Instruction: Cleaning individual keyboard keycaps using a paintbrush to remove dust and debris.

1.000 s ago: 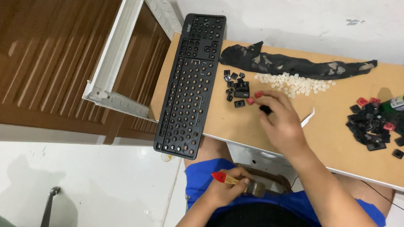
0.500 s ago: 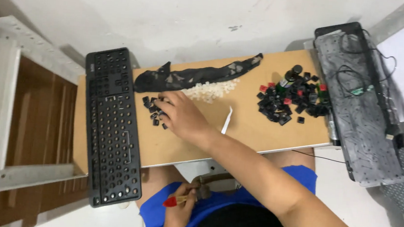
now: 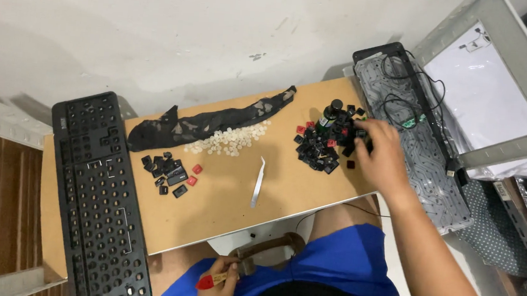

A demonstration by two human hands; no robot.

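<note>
My right hand reaches over the far right part of the small wooden table and rests on the big pile of keycaps, mostly black with a few red ones. The fingers are a little bent and their tips touch the right edge of the pile; I cannot tell if they pinch one cap or only lie on them. A small dark bottle stands upright at the far side of this pile, just beside my fingertips.

My left hand is low, near my lap, well apart from the table top. It is closed around a small tool with a red tip.

A second, smaller group of keycaps lies near the left side of the table, beside the black keyboard frame. Between the two groups lie silver tweezers, white rubber domes and a black cloth. A keyboard membrane sheet lies to the right of my hand.
</note>
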